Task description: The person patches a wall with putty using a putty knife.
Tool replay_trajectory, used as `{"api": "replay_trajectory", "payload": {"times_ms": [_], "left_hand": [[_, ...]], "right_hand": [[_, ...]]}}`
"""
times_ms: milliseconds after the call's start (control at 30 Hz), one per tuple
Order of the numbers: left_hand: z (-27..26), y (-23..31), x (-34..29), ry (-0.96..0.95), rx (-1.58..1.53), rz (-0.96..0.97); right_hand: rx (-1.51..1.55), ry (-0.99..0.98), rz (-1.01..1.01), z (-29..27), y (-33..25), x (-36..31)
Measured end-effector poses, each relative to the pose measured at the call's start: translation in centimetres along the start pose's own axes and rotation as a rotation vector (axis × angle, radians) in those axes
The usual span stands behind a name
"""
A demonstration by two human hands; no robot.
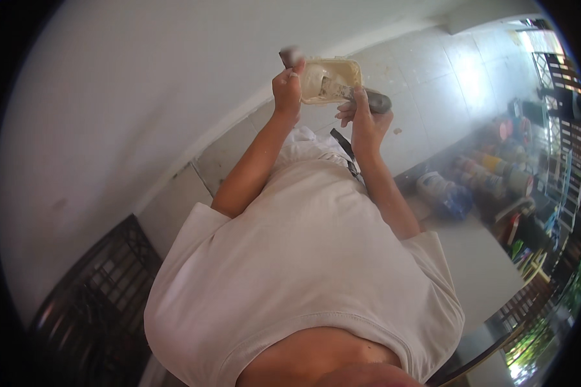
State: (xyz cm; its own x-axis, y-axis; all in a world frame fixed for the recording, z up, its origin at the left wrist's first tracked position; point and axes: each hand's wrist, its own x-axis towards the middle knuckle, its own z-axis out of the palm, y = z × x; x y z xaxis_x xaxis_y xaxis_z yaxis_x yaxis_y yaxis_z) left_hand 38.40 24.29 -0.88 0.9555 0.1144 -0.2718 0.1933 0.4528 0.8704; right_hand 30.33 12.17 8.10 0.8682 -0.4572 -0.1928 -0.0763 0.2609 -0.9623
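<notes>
Fingers of the right hand point(370, 129) grip a scraper point(343, 91), its long axis crosswise, blade pointing left toward the left hand point(288, 93), inside the cream tub point(359, 72) that hand clasps. Left of those fingers stands a white wall point(122, 97); rightward, pale tiles point(426, 84) spread open, containers point(442, 191) beyond.

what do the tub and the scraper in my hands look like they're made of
The tub looks like cream plastic, smeared inside; its thin edge and rounded corners suggest moulding. The scraper seems two-part: a blade, probably metal, thin and flat but dulled and blotchy, and a smooth dark grey handle, perhaps plastic or rubber.
</notes>
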Motion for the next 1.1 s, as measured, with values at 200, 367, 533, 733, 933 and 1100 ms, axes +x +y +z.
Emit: {"api": "replay_trajectory", "payload": {"times_ms": [200,367,533,733,933,1100], "left_hand": [[0.6,0.9,0.4,-0.034,-0.044,-0.026],[0.0,0.3,2.7,-0.092,-0.127,-0.056],[0.2,3.5,3.2,-0.337,-0.2,-0.181],[-1.7,4.5,6.7,-0.522,-0.18,-0.293],[-2.5,4.6,9.5,-0.326,-0.164,-0.312],[-2.7,2.2,10.0,-0.269,0.01,-0.281]], "right_hand": [[0.147,0.147,0.024,1.4,0.3,0.2],[0.088,0.118,-0.036,0.6,-0.4,1.5],[-0.268,-0.069,-0.211,-1.7,-3.5,3.7],[-0.348,-0.176,-0.179,-2.6,-3.6,5.6],[-0.151,-0.081,-0.09,1.0,1.8,5.6],[-0.097,0.064,-0.07,4.5,3.7,4.3]]}}
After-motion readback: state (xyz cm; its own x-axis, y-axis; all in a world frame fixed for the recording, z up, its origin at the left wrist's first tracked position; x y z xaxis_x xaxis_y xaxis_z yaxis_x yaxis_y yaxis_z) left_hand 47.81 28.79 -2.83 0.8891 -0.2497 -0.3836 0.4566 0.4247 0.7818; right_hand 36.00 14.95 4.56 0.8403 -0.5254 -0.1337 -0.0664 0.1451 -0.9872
